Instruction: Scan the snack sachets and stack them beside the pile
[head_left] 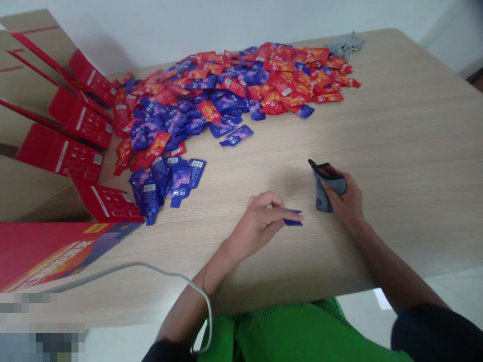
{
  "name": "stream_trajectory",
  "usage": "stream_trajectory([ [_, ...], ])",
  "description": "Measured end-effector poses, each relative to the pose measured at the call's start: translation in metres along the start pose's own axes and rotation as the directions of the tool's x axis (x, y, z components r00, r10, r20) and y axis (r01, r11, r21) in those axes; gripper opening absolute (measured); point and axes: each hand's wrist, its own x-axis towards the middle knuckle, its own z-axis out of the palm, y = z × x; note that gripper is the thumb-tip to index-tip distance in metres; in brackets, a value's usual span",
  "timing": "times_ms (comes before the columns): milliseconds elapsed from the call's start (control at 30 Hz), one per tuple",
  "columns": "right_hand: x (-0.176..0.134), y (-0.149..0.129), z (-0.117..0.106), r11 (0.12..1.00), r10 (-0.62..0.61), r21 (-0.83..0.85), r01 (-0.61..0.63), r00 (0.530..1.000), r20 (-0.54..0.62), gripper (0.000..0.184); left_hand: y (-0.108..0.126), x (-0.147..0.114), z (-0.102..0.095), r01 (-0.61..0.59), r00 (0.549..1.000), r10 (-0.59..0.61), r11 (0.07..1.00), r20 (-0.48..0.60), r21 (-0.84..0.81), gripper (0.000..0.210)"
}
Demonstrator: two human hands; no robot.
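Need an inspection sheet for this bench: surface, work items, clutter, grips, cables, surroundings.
Surface: pale wood-grain table, light reflecting off it.
Work items: loose pile of red and blue packets towards the back; smaller group of blue packets nearer the boxes.
Containers: open red boxes along the left side.
Clutter: crumpled cloth behind the pile's right end.
Left grip: fingers on one blue packet; pinched or pressed, can't tell.
Right grip: holding a grey cloth with an unidentified dark item.
Cables: white cable crossing the left forearm in view; contact unclear.
Surroundings: pale wall behind, light floor below.
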Motion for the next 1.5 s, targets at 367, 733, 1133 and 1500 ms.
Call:
stream_trajectory([
  [367, 0.005, 0.006, -0.003, 0.983, -0.138, -0.103, 0.153, 0.981, 0.133, 0.046, -0.012, -0.088, 0.050, -0.174, 0.968, 0.087, 0.906, 0.235, 0.385, 0.028],
  [733, -0.043, -0.063, -0.006, 0.891, -0.422, -0.015, 0.454, 0.839, 0.344, 0.054, -0.004, -0.124, 0.086, -0.200, 0.980, 0.183, 0.875, 0.083, 0.440, 0.035],
  [1133, -0.002, -0.056, 0.014, 0.791, -0.462, -0.138, 0.596, 0.730, 0.505, 0.058, 0.000, -0.125, 0.090, -0.241, 0.969, 0.234, 0.843, 0.075, 0.482, 0.041],
  [1500, -0.068, -0.070, 0.033, 0.707, -0.547, 0.073, 0.703, 0.478, 0.687, 0.047, 0.000, -0.130, 0.099, -0.215, 0.974, 0.220, 0.857, 0.044, 0.468, 0.034],
])
